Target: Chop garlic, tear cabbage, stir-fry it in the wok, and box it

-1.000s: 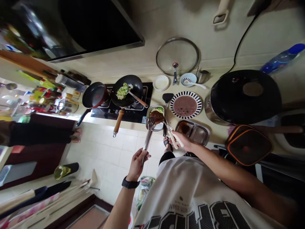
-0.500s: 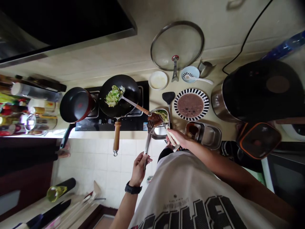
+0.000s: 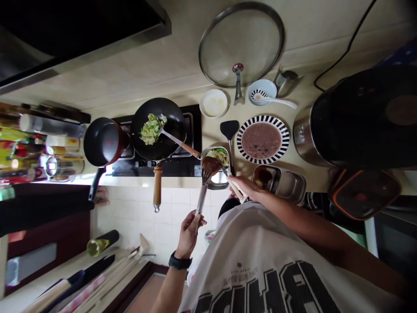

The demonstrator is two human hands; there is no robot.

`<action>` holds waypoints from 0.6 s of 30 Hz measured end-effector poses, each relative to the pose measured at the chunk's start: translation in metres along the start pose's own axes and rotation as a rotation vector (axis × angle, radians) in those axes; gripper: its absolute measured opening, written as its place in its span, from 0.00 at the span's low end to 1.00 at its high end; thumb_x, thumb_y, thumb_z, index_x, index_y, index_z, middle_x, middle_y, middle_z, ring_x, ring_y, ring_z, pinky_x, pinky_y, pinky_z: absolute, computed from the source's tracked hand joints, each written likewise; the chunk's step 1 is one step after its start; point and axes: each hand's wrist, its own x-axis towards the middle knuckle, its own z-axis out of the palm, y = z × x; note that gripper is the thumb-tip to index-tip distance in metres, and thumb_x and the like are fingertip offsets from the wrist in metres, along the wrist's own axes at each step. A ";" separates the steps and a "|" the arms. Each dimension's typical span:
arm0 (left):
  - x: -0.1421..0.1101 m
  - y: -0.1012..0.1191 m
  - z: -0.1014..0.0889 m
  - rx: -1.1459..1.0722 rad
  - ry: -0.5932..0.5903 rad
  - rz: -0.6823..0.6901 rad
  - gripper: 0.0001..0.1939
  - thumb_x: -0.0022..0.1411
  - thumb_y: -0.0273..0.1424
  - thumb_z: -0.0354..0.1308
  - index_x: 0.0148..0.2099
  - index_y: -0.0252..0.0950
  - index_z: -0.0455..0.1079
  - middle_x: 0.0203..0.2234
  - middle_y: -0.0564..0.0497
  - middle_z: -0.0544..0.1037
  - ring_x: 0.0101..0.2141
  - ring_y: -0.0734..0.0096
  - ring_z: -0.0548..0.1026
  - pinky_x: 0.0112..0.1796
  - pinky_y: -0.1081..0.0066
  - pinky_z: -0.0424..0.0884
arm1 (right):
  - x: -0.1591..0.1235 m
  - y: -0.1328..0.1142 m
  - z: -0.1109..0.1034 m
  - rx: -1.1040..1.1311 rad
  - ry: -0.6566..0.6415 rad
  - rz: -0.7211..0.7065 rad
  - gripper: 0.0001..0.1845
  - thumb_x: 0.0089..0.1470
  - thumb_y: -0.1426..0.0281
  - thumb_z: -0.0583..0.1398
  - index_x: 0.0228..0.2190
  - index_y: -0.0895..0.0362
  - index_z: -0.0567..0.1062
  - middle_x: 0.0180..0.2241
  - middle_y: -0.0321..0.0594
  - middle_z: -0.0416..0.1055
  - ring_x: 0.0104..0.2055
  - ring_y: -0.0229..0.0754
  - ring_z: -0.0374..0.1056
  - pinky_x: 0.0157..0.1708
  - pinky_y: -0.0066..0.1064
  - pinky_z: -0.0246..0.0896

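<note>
My left hand [image 3: 190, 232] is closed around metal tongs [image 3: 202, 195]. At their slotted end is a piece of brown cooked meat [image 3: 211, 165], held over a metal lunch box [image 3: 219, 187]. Green and pale chopped vegetables [image 3: 219, 155] lie in the box's far part. In my right hand [image 3: 245, 186] are scissors [image 3: 239, 191] with cream handles; their blades reach the meat's right side. How deep they go into it I cannot tell. A spatula [image 3: 180, 144] with a wooden handle leans from the wok [image 3: 176, 117] towards the box, its head by chopped cabbage [image 3: 150, 129].
A striped plate of thick purplish food [image 3: 261, 138] and a second metal box [image 3: 289, 184] lie right of the scissors. A black spatula [image 3: 230, 129], white bowl [image 3: 213, 103] and glass lid [image 3: 241, 43] sit behind. A red-black pan [image 3: 104, 141] is left; a dark pot [image 3: 302, 130] right.
The view has shifted slightly. Both hands keep their grips on the tongs and scissors, and the meat stays over the lunch box.
</note>
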 end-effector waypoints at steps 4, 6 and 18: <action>0.000 0.003 0.000 0.004 -0.008 -0.001 0.17 0.55 0.41 0.72 0.36 0.33 0.76 0.29 0.51 0.77 0.28 0.74 0.75 0.34 0.72 0.71 | -0.001 0.005 -0.004 -0.018 -0.016 -0.103 0.23 0.59 0.50 0.62 0.27 0.57 0.72 0.19 0.35 0.69 0.18 0.34 0.63 0.16 0.25 0.57; 0.001 0.005 0.000 0.003 -0.009 -0.004 0.16 0.56 0.41 0.72 0.36 0.33 0.76 0.28 0.51 0.77 0.27 0.75 0.74 0.34 0.73 0.71 | -0.002 0.006 -0.005 -0.034 -0.013 -0.135 0.24 0.58 0.48 0.62 0.25 0.56 0.72 0.17 0.35 0.67 0.16 0.34 0.60 0.15 0.25 0.55; -0.004 0.023 -0.009 0.060 -0.060 -0.023 0.15 0.58 0.41 0.70 0.37 0.33 0.76 0.29 0.50 0.77 0.27 0.75 0.73 0.33 0.73 0.69 | 0.011 -0.003 -0.013 0.099 -0.187 0.046 0.22 0.62 0.50 0.58 0.34 0.57 0.75 0.28 0.42 0.76 0.29 0.41 0.73 0.23 0.27 0.66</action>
